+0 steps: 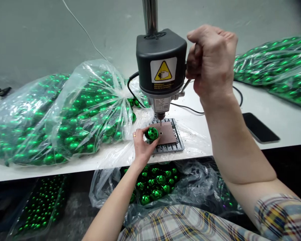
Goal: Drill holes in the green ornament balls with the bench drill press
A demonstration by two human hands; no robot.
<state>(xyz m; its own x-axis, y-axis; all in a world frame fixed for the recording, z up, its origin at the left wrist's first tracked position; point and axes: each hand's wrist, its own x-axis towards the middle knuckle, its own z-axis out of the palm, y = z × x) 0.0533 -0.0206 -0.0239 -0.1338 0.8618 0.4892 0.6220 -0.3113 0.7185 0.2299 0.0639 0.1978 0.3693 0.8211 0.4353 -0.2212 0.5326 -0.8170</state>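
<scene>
My left hand [143, 147] pinches a shiny green ball [153, 133] between thumb and fingers. The ball is over the left part of a pinkish-brown board [168, 134], which lies on a grey slotted base plate [180, 146]. Just right of the ball, a thin drill bit [161, 123] points down from the chuck of a small black drill press [160, 60]. A small hole shows in the board below the bit. Raised beside the machine, my right hand [213, 60] is wrapped around its lever [186, 87]; the fingers cover most of the grip.
Clear bags of green balls [90, 113] fill the table's left side. Another bag [278, 67] lies at the right, near a black phone [261, 128]. An open bag of balls [158, 184] sits below the table edge. Dark specks and plastic film surround the base plate.
</scene>
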